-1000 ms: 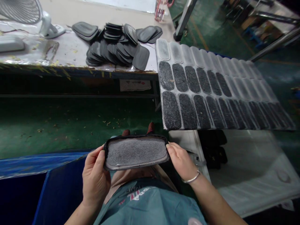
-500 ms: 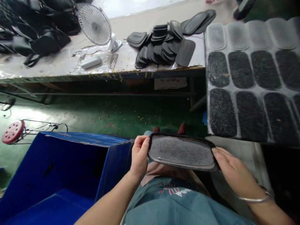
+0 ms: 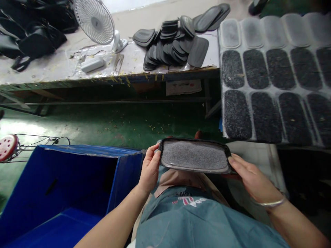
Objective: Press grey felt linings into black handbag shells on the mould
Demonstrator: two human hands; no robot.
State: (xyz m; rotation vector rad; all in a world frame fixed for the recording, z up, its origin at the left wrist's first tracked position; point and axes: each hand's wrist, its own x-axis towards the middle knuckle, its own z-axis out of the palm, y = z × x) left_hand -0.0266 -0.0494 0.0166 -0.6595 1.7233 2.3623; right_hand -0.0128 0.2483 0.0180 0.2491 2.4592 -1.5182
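Between my two hands is a rounded oblong panel (image 3: 193, 155) with a grey fuzzy face and a black edge, held level above my lap. My left hand (image 3: 150, 168) pinches its left end, thumb on the upper face. At the opposite end, my right hand (image 3: 249, 175) grips the black edge, its thumb on top and the other fingers partly hidden. A metal bangle (image 3: 271, 203) circles my right wrist. Below the panel is my teal apron (image 3: 181, 217).
An open blue bin (image 3: 113, 182) stands at my left, near a red stool (image 3: 7, 147). Ahead, a long table (image 3: 144, 20) carries a fan (image 3: 95, 21), piled dark oval pads (image 3: 168, 48) and black bags (image 3: 38, 38). Rows of rounded panels (image 3: 281, 69) cover a surface on the right.
The panel and both hands have shifted slightly up and left in the picture. The surroundings have also slid left and up as the view turned. My grip stays on both ends.
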